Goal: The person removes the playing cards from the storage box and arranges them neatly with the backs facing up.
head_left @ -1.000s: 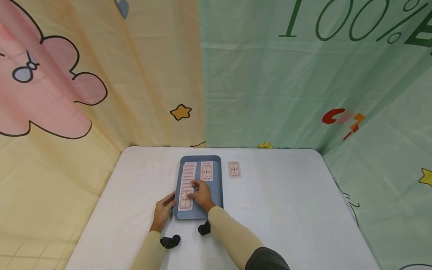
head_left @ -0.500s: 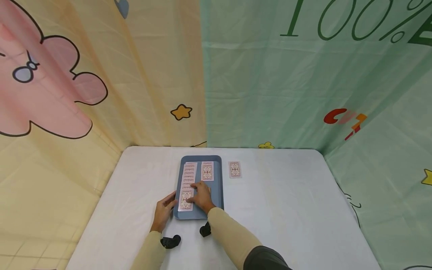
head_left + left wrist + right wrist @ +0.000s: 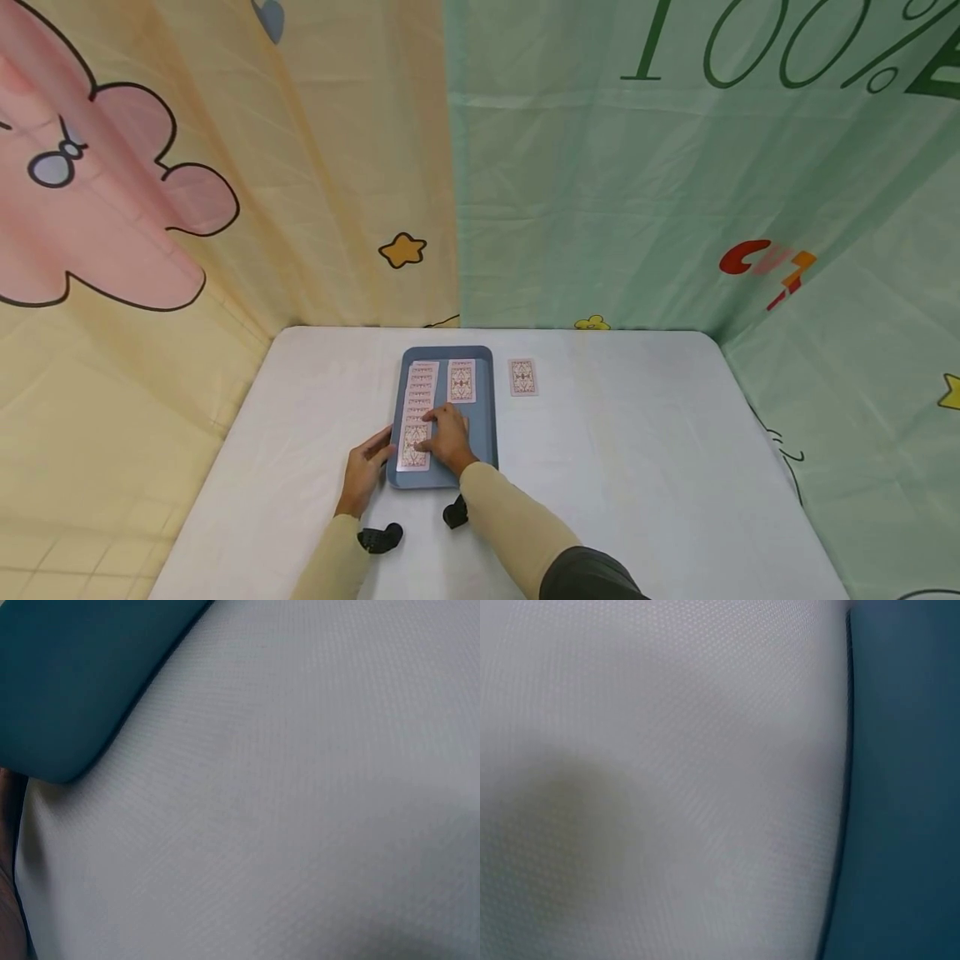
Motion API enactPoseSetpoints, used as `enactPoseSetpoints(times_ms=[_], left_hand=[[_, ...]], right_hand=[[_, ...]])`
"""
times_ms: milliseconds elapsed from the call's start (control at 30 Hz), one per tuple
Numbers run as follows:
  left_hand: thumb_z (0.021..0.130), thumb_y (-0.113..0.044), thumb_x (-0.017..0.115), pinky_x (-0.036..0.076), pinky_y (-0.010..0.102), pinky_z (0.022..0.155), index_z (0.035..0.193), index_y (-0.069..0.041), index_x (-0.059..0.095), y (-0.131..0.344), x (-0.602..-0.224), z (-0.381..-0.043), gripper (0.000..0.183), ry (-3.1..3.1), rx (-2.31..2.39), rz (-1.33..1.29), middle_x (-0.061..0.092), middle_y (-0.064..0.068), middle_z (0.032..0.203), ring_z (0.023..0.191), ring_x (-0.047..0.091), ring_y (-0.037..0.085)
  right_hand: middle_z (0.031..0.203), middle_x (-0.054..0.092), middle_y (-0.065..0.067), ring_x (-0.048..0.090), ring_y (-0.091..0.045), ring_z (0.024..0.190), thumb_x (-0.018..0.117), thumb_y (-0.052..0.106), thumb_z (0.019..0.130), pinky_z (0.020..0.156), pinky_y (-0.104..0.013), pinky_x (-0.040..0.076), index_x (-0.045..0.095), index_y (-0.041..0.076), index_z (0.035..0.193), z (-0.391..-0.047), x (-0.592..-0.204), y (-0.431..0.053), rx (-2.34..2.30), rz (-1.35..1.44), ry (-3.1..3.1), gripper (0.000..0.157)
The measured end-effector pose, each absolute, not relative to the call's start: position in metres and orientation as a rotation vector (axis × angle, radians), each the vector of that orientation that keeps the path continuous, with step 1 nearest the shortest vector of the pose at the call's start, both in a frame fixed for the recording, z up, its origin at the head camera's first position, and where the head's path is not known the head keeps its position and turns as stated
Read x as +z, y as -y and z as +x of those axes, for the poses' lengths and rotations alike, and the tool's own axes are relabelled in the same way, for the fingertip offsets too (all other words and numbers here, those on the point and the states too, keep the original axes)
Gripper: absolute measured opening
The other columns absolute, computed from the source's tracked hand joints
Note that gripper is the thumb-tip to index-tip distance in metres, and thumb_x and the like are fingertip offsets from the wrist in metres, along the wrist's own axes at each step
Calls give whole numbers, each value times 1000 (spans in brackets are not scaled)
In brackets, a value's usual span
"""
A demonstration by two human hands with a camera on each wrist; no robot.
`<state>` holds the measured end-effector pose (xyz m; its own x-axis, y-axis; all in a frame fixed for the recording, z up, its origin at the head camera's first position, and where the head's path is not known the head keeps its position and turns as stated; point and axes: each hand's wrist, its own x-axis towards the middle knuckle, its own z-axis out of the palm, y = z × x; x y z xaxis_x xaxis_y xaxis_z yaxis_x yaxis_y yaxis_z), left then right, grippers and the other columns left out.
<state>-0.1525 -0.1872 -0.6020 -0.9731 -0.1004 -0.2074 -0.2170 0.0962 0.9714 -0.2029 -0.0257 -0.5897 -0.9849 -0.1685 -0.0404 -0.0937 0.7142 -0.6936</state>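
A blue tray [image 3: 483, 417] lies on the white table. Along its left half runs a column of overlapping playing cards [image 3: 422, 384], backs up, the lowest card [image 3: 412, 458] showing most of its back. My right hand [image 3: 451, 437] reaches over the tray, thumb and index finger spread apart and touching this column from its right side. My left hand [image 3: 361, 477] holds the tray's left edge, thumb at the rim and fingers along the outside. The left wrist view has a tray corner with a sliver of hand [image 3: 10, 885] beside it; the right wrist view catches only the tray's side.
One single card [image 3: 461, 381] lies in the tray's upper right, back up. Another card [image 3: 522, 377] rests on the tablecloth [image 3: 622, 450] right of the tray. Printed curtains [image 3: 585, 192] stand behind and beside the table.
My right thumb has shifted slightly down and left onto the lowest card, which has slid a little toward me. The left hand stays at the tray's edge.
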Motion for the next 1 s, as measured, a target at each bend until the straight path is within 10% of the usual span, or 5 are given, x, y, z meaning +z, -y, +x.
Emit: enactPoseSetpoints(times_ms=[667,1000], left_hand=[[96,-4,53,37,44,107,139,2,48,187,-602,-151,43,-2268,2027,-319,46,21,143,132,44,33],[95,0,52,43,11,92,138,5,48,186,-601,-152,43,-2258,2065,-325,47,23,141,132,44,32]], right_hand=[[86,60,4,51,-12,80,88,14,67,82,-34,37,70,10,104,-204,-588,20,-1276,-240,-2735,41],[77,56,0,47,-6,66,81,1,73,58,-20,43,68,4,104,-201,-585,8,-1578,-202,-2535,34]])
